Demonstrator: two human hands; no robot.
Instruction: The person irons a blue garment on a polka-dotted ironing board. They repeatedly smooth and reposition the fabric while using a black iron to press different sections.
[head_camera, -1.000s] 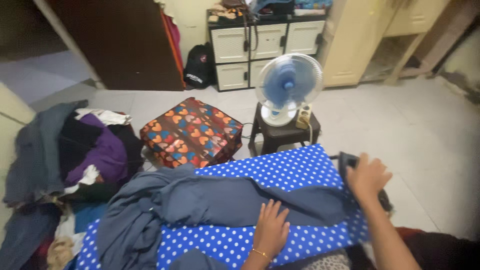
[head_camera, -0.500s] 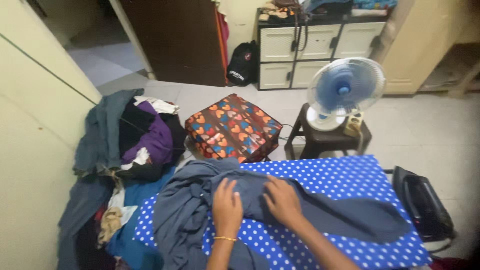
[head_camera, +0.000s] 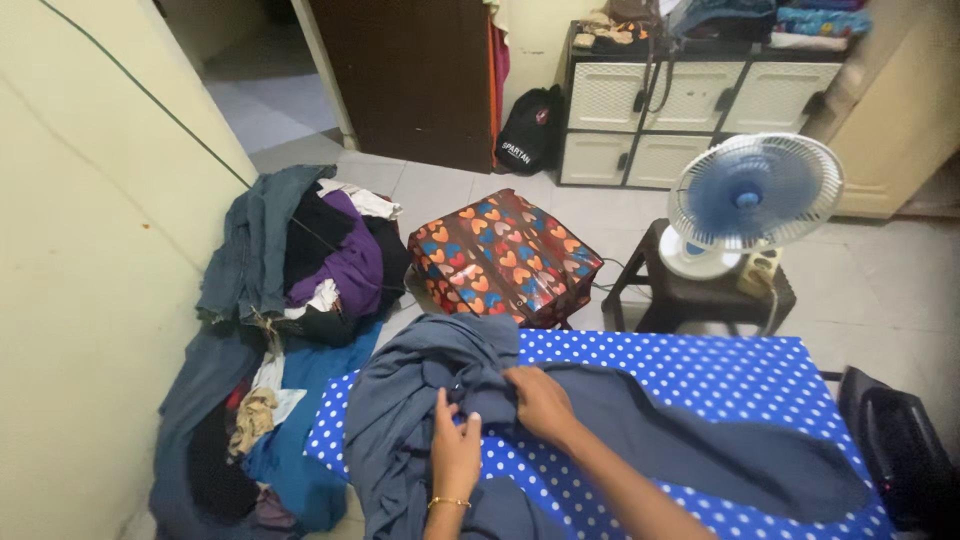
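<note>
A grey-blue garment (head_camera: 690, 440) lies across an ironing surface covered in blue cloth with white dots (head_camera: 720, 375); its bunched end hangs off the left side. My left hand (head_camera: 455, 450) pinches the bunched fabric near the surface's left end. My right hand (head_camera: 538, 398) grips a fold of the same garment just to the right, the two hands almost touching. A dark iron (head_camera: 900, 450) rests at the surface's right end, away from both hands.
A pile of mixed clothes (head_camera: 300, 270) lies on the floor by the left wall. A bag with a heart pattern (head_camera: 500, 255) sits beyond the surface. A blue-bladed fan (head_camera: 750, 200) stands on a dark stool (head_camera: 700, 295). White drawers (head_camera: 700, 95) line the back wall.
My right hand left the iron at the right end and came over to the garment. Both hands shifted left and closed on the bunched fabric. The view swung left.
</note>
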